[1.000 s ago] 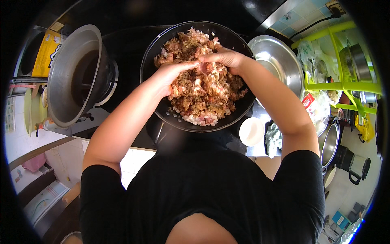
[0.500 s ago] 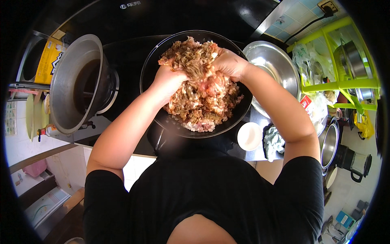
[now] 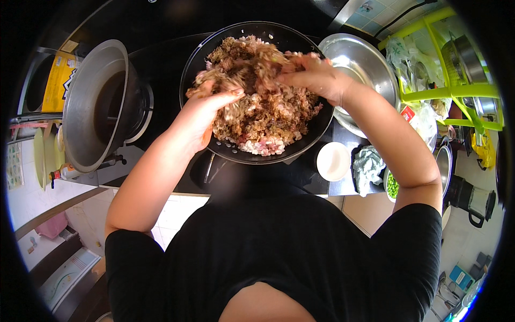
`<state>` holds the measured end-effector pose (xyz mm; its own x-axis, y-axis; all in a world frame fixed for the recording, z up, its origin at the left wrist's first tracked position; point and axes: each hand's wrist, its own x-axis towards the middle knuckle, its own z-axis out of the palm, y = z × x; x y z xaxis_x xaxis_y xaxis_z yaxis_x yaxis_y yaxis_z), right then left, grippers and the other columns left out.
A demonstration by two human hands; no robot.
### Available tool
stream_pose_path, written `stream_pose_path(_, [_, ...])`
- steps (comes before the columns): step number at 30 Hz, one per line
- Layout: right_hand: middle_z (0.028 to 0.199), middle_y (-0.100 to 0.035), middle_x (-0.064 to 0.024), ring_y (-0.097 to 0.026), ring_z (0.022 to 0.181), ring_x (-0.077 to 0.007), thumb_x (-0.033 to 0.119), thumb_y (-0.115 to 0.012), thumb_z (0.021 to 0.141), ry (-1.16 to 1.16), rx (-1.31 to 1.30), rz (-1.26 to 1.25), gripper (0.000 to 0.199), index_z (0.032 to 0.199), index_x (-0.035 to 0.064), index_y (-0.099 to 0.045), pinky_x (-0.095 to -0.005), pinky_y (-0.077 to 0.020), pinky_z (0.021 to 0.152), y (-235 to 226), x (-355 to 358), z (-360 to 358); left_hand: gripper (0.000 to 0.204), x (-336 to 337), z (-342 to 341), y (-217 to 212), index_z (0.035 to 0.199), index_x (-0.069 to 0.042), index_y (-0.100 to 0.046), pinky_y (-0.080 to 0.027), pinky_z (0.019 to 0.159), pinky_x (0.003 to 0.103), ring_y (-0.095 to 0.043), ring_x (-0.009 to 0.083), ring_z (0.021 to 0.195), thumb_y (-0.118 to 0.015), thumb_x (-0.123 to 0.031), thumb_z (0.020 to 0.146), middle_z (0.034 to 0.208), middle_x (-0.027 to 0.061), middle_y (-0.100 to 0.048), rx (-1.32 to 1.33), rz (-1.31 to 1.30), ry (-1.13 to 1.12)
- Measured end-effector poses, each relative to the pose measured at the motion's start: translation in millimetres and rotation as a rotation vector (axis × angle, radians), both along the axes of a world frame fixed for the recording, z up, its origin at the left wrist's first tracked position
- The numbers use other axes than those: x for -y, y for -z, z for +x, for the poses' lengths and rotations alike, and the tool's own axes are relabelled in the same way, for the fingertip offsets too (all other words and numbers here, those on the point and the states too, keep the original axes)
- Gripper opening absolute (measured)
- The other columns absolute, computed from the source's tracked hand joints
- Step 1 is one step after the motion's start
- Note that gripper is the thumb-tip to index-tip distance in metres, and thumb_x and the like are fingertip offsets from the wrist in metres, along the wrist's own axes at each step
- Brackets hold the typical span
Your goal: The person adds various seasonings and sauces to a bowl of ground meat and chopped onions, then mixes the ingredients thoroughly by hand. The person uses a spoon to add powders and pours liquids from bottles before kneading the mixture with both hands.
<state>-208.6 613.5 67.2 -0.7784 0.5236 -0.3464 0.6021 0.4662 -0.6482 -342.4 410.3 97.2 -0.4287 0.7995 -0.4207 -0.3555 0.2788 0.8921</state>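
Observation:
A wide black pan [image 3: 191,63] holds a loose heap of ground meat mixture [image 3: 271,115], pink and white with brown bits. My left hand [image 3: 206,110] is at the heap's left side, its thumb stretched out and apart from the fingers, which are partly smeared by motion and covered by meat. Over the right side of the pan, my right hand [image 3: 316,79] has its thumb and fingers spread, with meat clinging to the fingertips. Between the two hands, the upper part of the mixture is blurred. Both hands look open.
A large grey metal pot [image 3: 124,59] with brown liquid stands left. On the right are a steel basin [image 3: 383,75], a white bowl [image 3: 333,161], a crumpled cloth [image 3: 368,167], a bowl of chopped greens [image 3: 392,188] beside my right arm, and a green rack [image 3: 456,95].
My hands have moved apart and loosened from the lifted clump, and the heap has spread lower. The whole view has shifted slightly; the bowl of greens now shows beside my right arm.

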Motion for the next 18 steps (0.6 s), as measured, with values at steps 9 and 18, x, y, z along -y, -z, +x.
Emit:
stream_pose_path(9, [0.122, -0.046, -0.0221, -0.045, 0.115, -0.0258, 0.018, -0.078, 0.062, 0.341, -0.088, -0.79, 0.077, 0.124, -0.0019, -0.036, -0.0384, -0.0293, 0.101, 51, 26, -16, 0.033, -22, -1, 53, 0.1, -0.004, -0.062, -0.046, 0.082, 0.036, -0.057, 0.022, 0.095, -0.071, -0.02, 0.072, 0.107, 0.0113, -0.058, 0.339, -0.259, -0.049])
stream_pose_path(18, [0.094, -0.063, -0.0127, -0.062, 0.081, -0.0192, -0.004, -0.064, 0.069, 0.189, -0.291, -0.947, 0.049, 0.115, -0.0007, -0.048, -0.0319, -0.0531, 0.07, 36, 28, -32, 0.028, -37, 2, 54, 0.097, 0.001, -0.061, -0.048, 0.079, 0.039, -0.059, 0.0234, 0.09, -0.066, -0.009, 0.072, 0.094, 0.0133, -0.063, 0.216, -0.189, -0.074])
